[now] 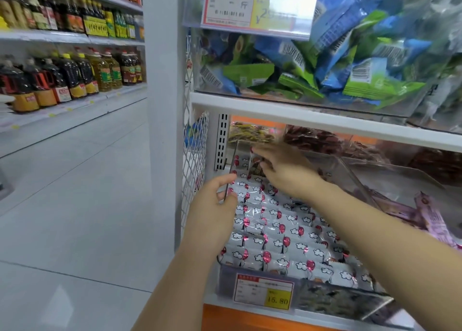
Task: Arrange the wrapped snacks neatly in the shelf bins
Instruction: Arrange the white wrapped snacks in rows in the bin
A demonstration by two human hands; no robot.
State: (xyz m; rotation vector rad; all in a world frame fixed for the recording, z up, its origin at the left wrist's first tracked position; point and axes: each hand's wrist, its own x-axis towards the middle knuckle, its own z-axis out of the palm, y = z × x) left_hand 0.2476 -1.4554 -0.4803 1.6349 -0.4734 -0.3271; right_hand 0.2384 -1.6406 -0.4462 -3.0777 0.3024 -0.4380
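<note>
A clear plastic bin (252,278) on the lower shelf holds rows of white wrapped snacks (272,225) printed with red balloons and clouds. My left hand (217,195) grips the bin's left wall, thumb and fingers pinching the thin clear edge. My right hand (285,170) reaches to the back of the same bin, fingers spread over the snacks there. Whether it holds a snack is hidden by blur and the hand itself.
A yellow price tag (263,292) hangs on the bin front. Purple snack packs (425,215) fill the bin to the right. Above, a clear bin holds blue and green packets (337,63). Oil bottles (75,78) line shelves across the aisle at left.
</note>
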